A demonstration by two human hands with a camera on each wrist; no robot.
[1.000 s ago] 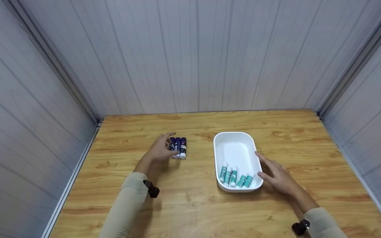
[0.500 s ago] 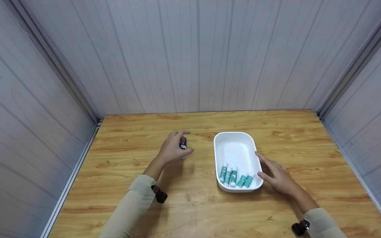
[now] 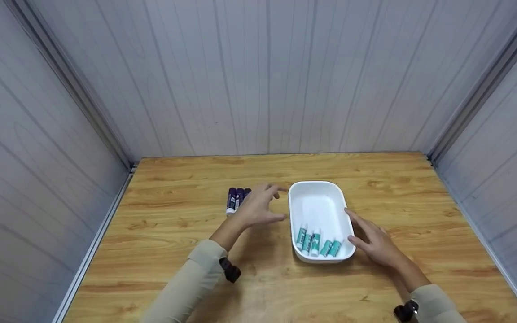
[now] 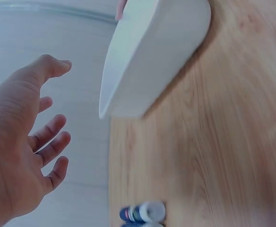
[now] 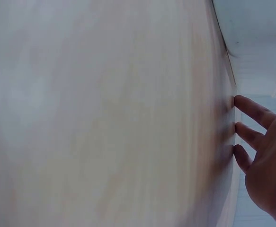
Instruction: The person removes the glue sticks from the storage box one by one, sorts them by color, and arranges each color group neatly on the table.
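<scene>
My left hand (image 3: 271,204) hovers with fingers spread and holds nothing, between three purple-capped glue sticks (image 3: 237,199) lying side by side on the wooden table (image 3: 186,251) and a white oval tray (image 3: 319,204). The left wrist view shows its bare palm (image 4: 19,142), the tray's outer wall (image 4: 152,52) and one purple stick's white end (image 4: 145,213). Several teal glue sticks (image 3: 317,242) lie at the tray's near end. My right hand (image 3: 368,237) rests flat on the table with straight fingers (image 5: 251,132) against the tray's right side (image 5: 256,28).
Grey panel walls (image 3: 267,76) close the table in at the back and on both sides. Bare wood lies in front of the tray and to the far left and far right.
My left hand has come off the purple sticks and moved right toward the tray, holding nothing. The three sticks stay on the table. The right hand has kept its place.
</scene>
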